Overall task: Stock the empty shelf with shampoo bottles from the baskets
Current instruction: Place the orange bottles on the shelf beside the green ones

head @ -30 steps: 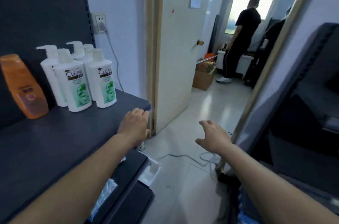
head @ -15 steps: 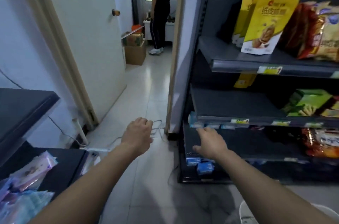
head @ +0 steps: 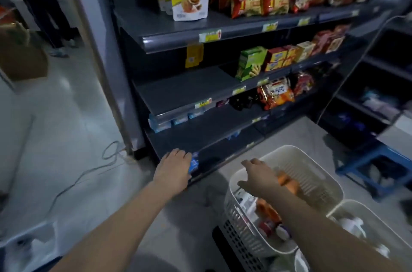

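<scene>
Right hand (head: 256, 177) is hanging over the white basket (head: 312, 173) of orange bottles (head: 287, 181), grip released; left hand (head: 174, 168) is hovering loose too.

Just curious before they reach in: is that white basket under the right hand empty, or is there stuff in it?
Not empty. The white basket holds orange bottles and other items beneath the right hand.

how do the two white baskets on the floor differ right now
The nearer-left basket shows in full, holds orange bottles, and the right hand reaches into it. The right-hand basket is cut off by the frame and the forearm, and shows something white inside, too blurred to name. Both are white plastic, side by side.
</scene>
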Demonstrator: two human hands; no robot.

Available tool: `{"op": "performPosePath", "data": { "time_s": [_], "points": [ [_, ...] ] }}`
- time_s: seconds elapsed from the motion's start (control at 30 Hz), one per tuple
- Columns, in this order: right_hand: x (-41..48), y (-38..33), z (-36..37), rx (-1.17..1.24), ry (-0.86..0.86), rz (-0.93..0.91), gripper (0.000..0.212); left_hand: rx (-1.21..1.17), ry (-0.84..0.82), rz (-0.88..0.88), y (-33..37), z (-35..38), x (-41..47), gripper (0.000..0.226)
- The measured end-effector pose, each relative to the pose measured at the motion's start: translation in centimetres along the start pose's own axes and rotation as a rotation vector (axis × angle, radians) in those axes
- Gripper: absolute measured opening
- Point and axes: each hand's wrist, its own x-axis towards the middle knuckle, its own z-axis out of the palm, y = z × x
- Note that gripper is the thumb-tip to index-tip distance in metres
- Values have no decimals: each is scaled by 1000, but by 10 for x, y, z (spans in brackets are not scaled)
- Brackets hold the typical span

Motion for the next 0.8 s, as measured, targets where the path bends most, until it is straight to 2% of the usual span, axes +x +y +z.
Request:
{"op": "performPosePath", "data": {
  "time_s": [0.23, 0.33, 0.8],
  "points": [
    [-29, 68, 27, 84, -68, 245, 61, -3, -48, 211, 74, 24, 35, 50],
    [-32, 93, 33, 191, -89, 319, 71, -2, -64, 268, 106, 34, 53, 42],
    [21, 191, 82, 349, -149, 410, 63, 34, -280, 446, 213, 93, 132, 35]
  ]
}}
